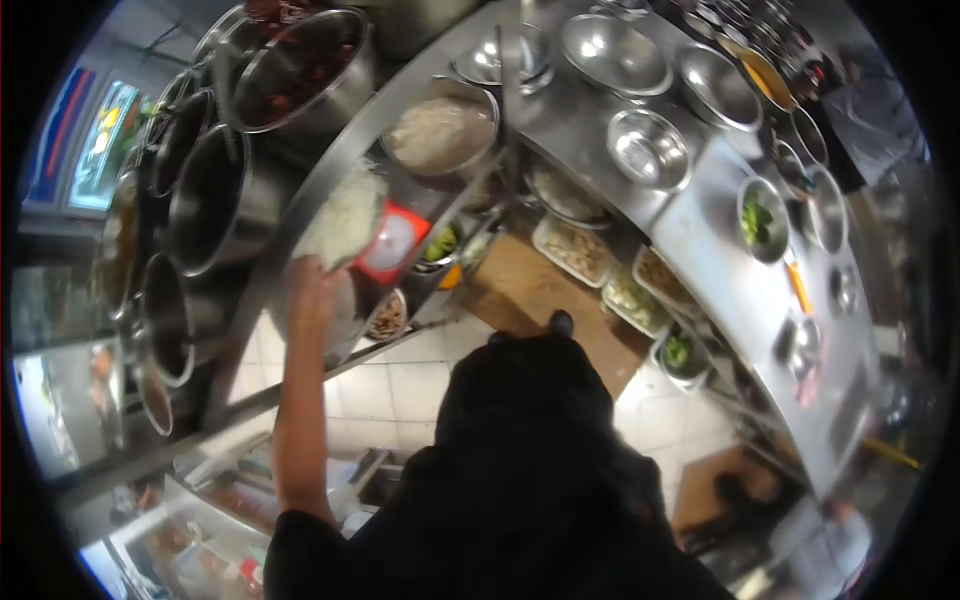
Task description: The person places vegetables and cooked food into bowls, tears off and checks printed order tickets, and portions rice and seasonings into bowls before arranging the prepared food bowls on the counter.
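My left arm stretches up to a metal shelf at the left, and my left hand (312, 285) is at the lower edge of a pile of white food (345, 218). Blur hides how its fingers are set and whether they hold anything. Just beside the pile stands a red-rimmed container (393, 243). Below my hand is a pale round container (338, 308), partly covered by my wrist. A large metal bowl of pale food (440, 135) sits farther up the shelf. My right hand is not in view.
Large pots (210, 200) line the left side. Metal bowls (648, 150) and a bowl of greens (762, 220) stand on the right counter (700, 225). Food trays (572, 252) are on the shelf under it. Brown mats lie on the tiled floor (385, 392).
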A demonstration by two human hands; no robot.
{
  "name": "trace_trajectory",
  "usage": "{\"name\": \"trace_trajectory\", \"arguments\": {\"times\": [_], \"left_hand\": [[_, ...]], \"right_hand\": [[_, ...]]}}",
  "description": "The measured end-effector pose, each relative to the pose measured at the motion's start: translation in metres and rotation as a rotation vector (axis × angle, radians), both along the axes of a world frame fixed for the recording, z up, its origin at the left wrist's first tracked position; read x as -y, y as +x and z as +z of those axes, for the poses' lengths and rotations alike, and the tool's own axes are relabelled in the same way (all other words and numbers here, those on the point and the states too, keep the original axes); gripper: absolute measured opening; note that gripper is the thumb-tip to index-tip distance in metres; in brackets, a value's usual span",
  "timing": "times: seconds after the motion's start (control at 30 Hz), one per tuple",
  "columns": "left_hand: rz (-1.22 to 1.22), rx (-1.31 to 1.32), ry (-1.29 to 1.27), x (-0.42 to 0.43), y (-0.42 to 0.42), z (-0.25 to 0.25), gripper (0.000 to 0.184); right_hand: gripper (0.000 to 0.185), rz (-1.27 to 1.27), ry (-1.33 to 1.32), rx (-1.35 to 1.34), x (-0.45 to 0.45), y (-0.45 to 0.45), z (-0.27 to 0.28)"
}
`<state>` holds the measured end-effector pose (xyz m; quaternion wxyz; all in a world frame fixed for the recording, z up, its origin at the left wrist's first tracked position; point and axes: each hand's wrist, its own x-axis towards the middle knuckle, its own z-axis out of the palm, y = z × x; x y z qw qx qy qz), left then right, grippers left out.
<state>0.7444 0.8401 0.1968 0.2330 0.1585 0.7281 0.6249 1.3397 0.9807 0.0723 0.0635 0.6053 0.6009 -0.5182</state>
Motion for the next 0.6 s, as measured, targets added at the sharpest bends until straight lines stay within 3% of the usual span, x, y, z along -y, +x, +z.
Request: {"name": "trace_trajectory", "arguments": {"times": [0.1, 0.2, 0.27, 0.33, 0.5, 0.6], "left_hand": [[-0.211, -0.251, -0.468, 0.000, 0.007, 0.028, 0.026], [0.148, 0.345, 0.260, -0.006, 0.020, 0.031, 0.007], [0.178, 0.372, 0.262, -0.019, 0.035, 0.057, 0.012], [0.191, 0.435, 0.183, -0.022, 0.035, 0.061, 0.031], [0.160, 0.403, 0.177, -0.015, 0.034, 0.047, 0.027], [0.161, 0.440, 0.225, -0.015, 0.036, 0.050, 0.025]], "right_hand": [[0.035, -0.025, -0.010, 0.006, 0.007, -0.003, 0.003], [0.036, -0.046, -0.038, -0.008, 0.009, -0.009, 0.003], [0.036, -0.048, -0.037, -0.011, 0.008, -0.011, 0.004], [0.037, -0.043, -0.033, -0.024, 0.006, -0.016, 0.005], [0.038, -0.023, 0.023, -0.088, -0.002, -0.033, -0.004], [0.039, -0.139, -0.069, -0.102, -0.002, -0.047, 0.004]]}}
